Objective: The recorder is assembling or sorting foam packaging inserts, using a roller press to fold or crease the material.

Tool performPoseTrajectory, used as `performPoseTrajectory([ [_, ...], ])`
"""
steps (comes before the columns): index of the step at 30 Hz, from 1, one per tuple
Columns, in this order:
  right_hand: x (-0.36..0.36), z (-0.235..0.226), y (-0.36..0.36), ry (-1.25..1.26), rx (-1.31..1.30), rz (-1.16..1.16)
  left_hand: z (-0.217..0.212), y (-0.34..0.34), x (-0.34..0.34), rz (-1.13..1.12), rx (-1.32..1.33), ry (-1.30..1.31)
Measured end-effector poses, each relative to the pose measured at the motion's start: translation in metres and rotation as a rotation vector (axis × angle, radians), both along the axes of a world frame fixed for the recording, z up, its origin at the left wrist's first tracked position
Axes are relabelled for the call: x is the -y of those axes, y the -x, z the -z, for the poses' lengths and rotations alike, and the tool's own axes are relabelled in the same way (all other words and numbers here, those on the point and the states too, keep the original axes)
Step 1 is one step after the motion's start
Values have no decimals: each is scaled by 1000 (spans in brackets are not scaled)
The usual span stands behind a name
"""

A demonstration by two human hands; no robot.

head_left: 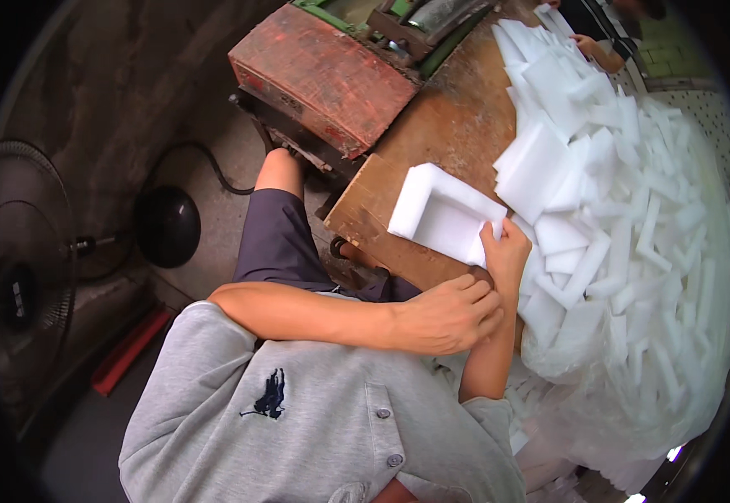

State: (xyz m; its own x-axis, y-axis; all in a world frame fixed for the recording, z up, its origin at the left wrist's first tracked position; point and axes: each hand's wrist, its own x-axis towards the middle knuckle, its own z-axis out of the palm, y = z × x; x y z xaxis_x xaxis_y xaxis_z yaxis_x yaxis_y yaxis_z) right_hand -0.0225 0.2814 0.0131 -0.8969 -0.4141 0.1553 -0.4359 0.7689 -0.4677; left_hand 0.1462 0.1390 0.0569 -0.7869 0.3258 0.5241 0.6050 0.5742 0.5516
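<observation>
1. At the near edge of the wooden surface (432,134), a white foam tray (445,220) lies flat, its raised rim closing two sides.
2. Right hand (506,251) grips the tray's corner at about 4 o'clock, fingers (492,232) clamped on the foam edge.
3. Left hand (449,314) lies just below, at 6 o'clock from the tray, fingers curled together against the right wrist; whether it holds anything I cannot tell.
4. Judging by the look of it, the tray is partly built: two walls stand, the side toward the right hand looks open, so more pieces seem left to fit.
5. Much stock is waiting: a big foam pile (616,184) of strips and slabs spreads from 1 to 4 o'clock of the tray, touching it and spilling over the edge into a clear bag (633,402).
6. Up at 11 o'clock of the tray sits a worn red machine (323,75) with green parts behind it.
7. Far at 1 o'clock, another person's hand (587,44) reaches into the pile.
8. Left of the surface is a bare concrete floor (206,243); a fan (21,277) stands at 9 o'clock with its round black base (168,225) nearby, and a red bar (130,348) lies below it.
</observation>
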Motion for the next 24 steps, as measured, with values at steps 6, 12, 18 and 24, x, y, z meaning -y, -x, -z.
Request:
performPoseTrajectory([
  [6, 2, 1, -3, -25, -96, -59, 41, 69, 65, -358, -69, 171],
  [12, -2, 11, -5, 75, -83, -33, 57, 75, 82, -245, 131, 278],
  [18, 3, 18, -3, 155, -132, -12, 47, 75, 79, -251, 169, 398],
  [24, -36, -22, -26, 209, 62, 65, 29, 93, 106, -274, 323, -255],
])
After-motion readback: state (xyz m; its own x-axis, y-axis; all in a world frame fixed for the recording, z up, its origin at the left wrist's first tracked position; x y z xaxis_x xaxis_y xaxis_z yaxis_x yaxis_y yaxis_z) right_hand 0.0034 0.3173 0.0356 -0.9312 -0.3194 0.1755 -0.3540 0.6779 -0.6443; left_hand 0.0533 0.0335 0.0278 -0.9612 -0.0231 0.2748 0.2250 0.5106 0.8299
